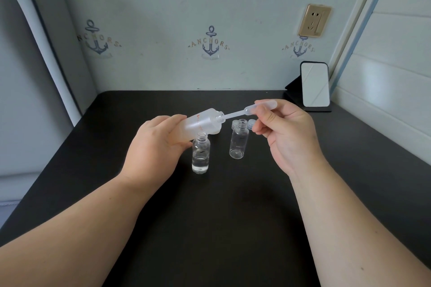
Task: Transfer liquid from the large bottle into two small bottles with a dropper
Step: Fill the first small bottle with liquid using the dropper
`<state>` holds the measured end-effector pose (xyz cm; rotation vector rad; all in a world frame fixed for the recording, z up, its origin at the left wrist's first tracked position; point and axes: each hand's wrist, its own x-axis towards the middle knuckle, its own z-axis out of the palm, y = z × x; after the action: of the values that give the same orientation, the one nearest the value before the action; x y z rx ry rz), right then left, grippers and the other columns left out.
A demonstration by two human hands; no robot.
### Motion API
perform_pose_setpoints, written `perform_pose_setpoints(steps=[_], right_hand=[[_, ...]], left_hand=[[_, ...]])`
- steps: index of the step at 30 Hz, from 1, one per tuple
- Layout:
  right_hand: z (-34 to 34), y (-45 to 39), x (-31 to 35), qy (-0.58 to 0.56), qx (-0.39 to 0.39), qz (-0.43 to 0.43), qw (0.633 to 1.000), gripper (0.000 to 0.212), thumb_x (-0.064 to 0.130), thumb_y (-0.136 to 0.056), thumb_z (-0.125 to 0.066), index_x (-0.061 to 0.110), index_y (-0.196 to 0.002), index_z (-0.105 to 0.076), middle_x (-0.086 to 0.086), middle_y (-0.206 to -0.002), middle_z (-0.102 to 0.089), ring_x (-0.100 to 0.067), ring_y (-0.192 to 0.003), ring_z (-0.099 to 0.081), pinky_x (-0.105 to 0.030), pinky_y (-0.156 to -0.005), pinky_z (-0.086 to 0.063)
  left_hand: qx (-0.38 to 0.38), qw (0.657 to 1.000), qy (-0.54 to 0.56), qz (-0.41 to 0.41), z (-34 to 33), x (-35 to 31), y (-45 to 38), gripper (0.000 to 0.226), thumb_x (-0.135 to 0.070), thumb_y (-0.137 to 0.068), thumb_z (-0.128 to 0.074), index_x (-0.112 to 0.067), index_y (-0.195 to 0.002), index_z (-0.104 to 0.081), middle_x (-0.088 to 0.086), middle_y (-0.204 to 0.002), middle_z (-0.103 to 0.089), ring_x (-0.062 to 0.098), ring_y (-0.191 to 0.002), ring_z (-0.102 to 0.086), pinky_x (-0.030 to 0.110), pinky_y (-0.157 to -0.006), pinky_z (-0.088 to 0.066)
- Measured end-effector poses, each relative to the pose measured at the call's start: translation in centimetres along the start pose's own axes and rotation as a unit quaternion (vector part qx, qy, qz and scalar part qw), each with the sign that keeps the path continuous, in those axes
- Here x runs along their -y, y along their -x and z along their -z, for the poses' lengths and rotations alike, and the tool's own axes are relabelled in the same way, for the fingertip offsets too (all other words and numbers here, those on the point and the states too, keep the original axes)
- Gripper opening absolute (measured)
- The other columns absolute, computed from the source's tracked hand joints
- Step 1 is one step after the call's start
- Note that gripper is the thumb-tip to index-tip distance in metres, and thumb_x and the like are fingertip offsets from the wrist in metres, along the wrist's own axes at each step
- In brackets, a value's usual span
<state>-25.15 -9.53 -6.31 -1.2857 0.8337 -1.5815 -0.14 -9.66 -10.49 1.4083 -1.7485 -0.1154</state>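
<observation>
Left hand [154,147] tilts large bottle [201,124]; right hand [288,133] inserts dropper [247,109].

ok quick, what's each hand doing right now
Left hand: closed around the tilted large bottle, holding it above the table.
Right hand: pinching the dropper by its bulb, tip in the large bottle's mouth.

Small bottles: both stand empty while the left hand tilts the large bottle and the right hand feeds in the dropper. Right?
Not quite. In the head view the nearer small bottle already holds some clear liquid; only the farther small bottle looks empty. The rest stands: left hand tilts the large bottle, right hand feeds in the dropper.
</observation>
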Motion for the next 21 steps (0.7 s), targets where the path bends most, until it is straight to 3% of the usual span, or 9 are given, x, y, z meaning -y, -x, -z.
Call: perform_pose_setpoints(steps=[6, 10, 15, 21], right_hand=[[0.3, -0.1, -0.1, -0.018, 0.007, -0.009, 1.000, 0.009, 0.023, -0.079, -0.077, 0.017, -0.086, -0.079, -0.004, -0.090, -0.077, -0.015, -0.058, -0.062, -0.024, -0.062, -0.051], [0.7, -0.3, -0.1, -0.041, -0.006, -0.013, 0.999, 0.027, 0.029, -0.075, -0.082, 0.010, -0.093, -0.076, -0.003, -0.094, -0.077, -0.014, -0.059, -0.061, -0.024, -0.064, -0.052], [1.1, -0.4, -0.1, -0.074, -0.014, -0.014, 0.997, 0.011, 0.026, -0.081, -0.077, 0.015, -0.084, -0.080, -0.002, -0.096, -0.076, -0.013, -0.062, -0.061, -0.023, -0.067, -0.053], [1.5, -0.7, 0.1, -0.120, -0.037, -0.015, 0.992, 0.011, 0.021, -0.086, -0.071, 0.014, -0.082, -0.080, -0.003, -0.092, -0.076, -0.011, -0.061, -0.062, -0.023, -0.063, -0.053]], left_hand=[[-0.007, 1.000, 0.003, -0.002, 0.0, -0.2, 0.0, 0.044, -0.022, -0.084, -0.078, -0.026, -0.127, -0.067, -0.009, -0.113, -0.064, 0.020, -0.105, -0.057, 0.034, -0.089, -0.046], [-0.006, 1.000, 0.004, 0.007, 0.0, -0.2, 0.0, 0.046, -0.024, -0.084, -0.079, -0.027, -0.128, -0.066, -0.010, -0.116, -0.063, 0.019, -0.108, -0.056, 0.036, -0.092, -0.047], [-0.006, 1.000, 0.001, 0.018, 0.1, -0.1, 0.1, 0.048, -0.024, -0.083, -0.080, -0.028, -0.129, -0.065, -0.012, -0.117, -0.063, 0.018, -0.110, -0.055, 0.035, -0.093, -0.046], [-0.007, 1.000, 0.001, 0.025, 0.1, 0.0, 0.0, 0.047, -0.025, -0.084, -0.080, -0.030, -0.129, -0.065, -0.014, -0.116, -0.062, 0.016, -0.109, -0.054, 0.031, -0.091, -0.044]])
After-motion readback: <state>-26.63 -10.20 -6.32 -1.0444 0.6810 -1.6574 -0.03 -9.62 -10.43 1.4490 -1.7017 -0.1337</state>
